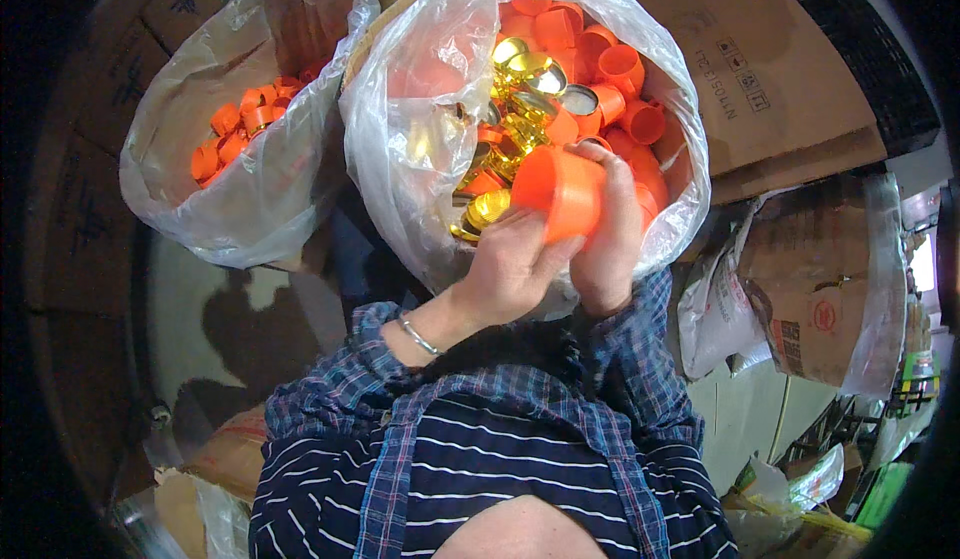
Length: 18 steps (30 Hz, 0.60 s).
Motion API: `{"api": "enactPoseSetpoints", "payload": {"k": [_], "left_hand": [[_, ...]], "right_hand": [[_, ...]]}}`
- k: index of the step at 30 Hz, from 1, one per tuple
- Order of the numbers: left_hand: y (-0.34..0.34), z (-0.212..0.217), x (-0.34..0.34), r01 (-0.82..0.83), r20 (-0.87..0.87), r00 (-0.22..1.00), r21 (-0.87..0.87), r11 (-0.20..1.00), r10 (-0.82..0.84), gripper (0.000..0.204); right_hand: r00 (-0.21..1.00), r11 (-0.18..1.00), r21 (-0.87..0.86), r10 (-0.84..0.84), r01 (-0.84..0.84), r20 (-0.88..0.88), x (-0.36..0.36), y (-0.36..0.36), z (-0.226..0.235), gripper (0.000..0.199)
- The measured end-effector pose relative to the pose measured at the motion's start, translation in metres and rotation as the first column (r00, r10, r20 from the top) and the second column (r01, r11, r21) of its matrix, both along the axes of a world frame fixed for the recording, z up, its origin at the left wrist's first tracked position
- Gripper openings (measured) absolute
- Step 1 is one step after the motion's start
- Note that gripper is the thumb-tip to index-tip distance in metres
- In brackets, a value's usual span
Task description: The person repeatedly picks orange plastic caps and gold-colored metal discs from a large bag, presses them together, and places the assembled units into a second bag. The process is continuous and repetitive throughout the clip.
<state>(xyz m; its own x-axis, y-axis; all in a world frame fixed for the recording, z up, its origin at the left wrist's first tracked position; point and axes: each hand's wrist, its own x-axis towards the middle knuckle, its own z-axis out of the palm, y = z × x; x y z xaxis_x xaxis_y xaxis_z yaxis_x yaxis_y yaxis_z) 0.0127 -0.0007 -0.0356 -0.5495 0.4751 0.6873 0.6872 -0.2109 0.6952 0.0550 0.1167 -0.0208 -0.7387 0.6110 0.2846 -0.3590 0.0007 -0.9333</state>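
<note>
Both my hands hold an orange plastic cup [558, 187] over a large bag-lined carton. My left hand [512, 267] grips its lower left side with bent fingers. On the other side, my right hand [612, 234] wraps round it, the fingers reaching over its far edge. The clear plastic bag [408, 149] under my hands holds many loose orange cups [620, 67] and shiny gold round caps [528, 124]. My hands hide part of this pile.
To the left, a second clear bag [262, 231] contains smaller orange pieces [238, 124], some with a metallic band. Stacked cartons [85, 209] line the left edge. Cardboard [740, 59] stands at the far right, with another plastic-wrapped carton [825, 289] nearer to me.
</note>
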Motion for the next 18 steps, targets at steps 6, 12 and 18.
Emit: {"api": "enactPoseSetpoints", "payload": {"k": [6, 12, 18], "left_hand": [[0.006, 0.009, -0.014, 0.037, 0.886, 0.121, 0.446, 0.894, -0.447, 0.029], [0.012, 0.001, -0.008, 0.276, 0.558, 0.759, 0.189, 0.942, -0.335, 0.050], [0.018, 0.007, 0.004, 0.010, 0.657, 0.748, 0.132, 0.991, -0.095, 0.044]], "right_hand": [[0.977, 0.436, 0.878, -0.014, 0.197, -0.212, 0.004, 0.009, -0.009, 0.043], [0.998, 0.996, 0.062, 0.056, -0.059, 0.037, -0.002, 0.025, 0.000, 0.033], [0.986, 0.954, 0.268, -0.157, 0.136, 0.060, -0.007, 0.001, -0.007, 0.030]]}}
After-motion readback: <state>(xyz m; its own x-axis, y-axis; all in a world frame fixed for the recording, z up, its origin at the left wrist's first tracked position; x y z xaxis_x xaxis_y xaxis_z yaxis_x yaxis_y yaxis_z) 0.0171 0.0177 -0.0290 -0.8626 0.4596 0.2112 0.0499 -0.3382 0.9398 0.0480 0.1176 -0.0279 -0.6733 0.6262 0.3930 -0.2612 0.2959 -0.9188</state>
